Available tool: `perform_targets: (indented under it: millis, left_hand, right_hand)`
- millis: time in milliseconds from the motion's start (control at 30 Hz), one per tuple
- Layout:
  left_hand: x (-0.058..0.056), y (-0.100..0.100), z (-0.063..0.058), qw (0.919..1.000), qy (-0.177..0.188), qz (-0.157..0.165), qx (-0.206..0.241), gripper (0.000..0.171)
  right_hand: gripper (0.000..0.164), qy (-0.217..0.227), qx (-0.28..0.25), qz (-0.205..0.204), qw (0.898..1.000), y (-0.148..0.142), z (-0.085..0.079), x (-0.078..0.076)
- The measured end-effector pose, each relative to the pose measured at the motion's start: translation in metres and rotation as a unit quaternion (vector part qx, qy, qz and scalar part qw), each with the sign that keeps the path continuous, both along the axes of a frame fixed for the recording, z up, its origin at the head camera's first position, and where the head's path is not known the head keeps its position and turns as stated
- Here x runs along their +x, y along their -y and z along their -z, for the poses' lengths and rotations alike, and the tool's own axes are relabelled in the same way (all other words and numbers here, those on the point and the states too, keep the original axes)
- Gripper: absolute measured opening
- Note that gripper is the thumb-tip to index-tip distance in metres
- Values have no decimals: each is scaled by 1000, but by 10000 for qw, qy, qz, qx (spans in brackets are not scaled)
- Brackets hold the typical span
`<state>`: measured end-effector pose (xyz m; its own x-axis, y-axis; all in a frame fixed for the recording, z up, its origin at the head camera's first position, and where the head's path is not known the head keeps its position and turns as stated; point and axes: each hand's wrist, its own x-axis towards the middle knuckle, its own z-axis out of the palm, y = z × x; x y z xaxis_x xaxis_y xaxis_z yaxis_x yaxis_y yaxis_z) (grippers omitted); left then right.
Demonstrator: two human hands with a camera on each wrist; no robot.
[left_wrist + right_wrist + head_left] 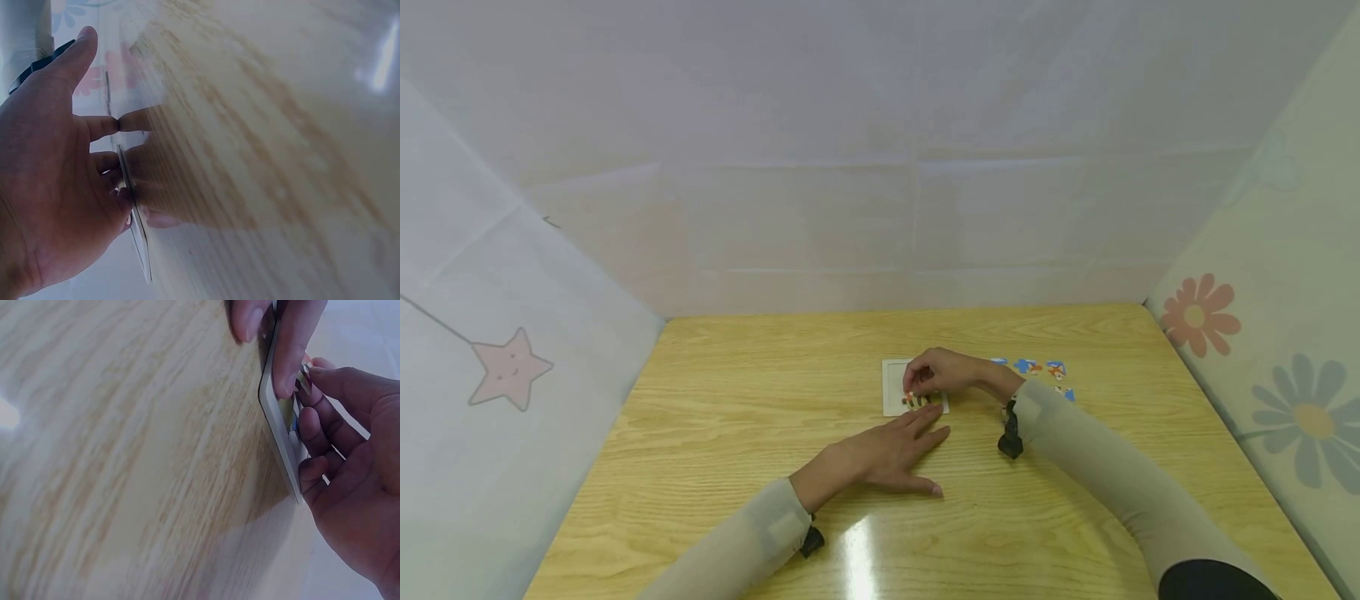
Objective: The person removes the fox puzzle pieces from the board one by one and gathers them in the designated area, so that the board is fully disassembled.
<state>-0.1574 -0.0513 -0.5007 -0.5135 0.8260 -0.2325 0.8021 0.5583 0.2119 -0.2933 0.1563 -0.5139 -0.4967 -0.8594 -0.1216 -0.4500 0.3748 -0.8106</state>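
A white puzzle tray [891, 385] lies on the table, its lower part filled with striped, coloured jigsaw pieces [917, 401]. My right hand [946, 371] is over the tray, thumb and index finger pinching a small puzzle piece [304, 382] low against the tray surface. The piece is mostly covered by the fingertips. My left hand [889, 457] lies flat with fingers spread, its fingertips resting on the near edge of the tray and the thumb out to the side. In the left wrist view, the tray's thin edge [142, 250] shows beside the left hand's fingers.
Several loose blue, white and orange puzzle pieces [1056, 369] lie to the right of the tray, partly hidden behind the right forearm. The wooden table [760, 375] is bounded by pale cloth walls [820, 233] at the back and both sides.
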Motion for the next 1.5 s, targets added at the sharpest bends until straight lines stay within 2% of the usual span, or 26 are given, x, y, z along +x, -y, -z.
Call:
perform_targets:
  millis: [200,533,900,1167,1500]
  left_hand:
    - [-1,0,1,9999,-91,69,-18,95]
    - [-2,-2,2,9998,-195,86,-54,97]
    - [-2,-5,3,9999,-99,81,-86,97]
    - [-3,-5,2,9999,-82,101,-104,97]
    - [-3,-4,0,10000,-39,40,-64,97]
  right_hand:
    - [13,171,39,95,9998,0,-1,0]
    - [14,121,-119,234,9996,-7,-7,0]
    - [16,311,-405,596,9969,-18,-11,1]
    - [16,339,-318,803,9957,-36,-22,8]
    - [20,328,-494,721,9956,-61,-29,18]
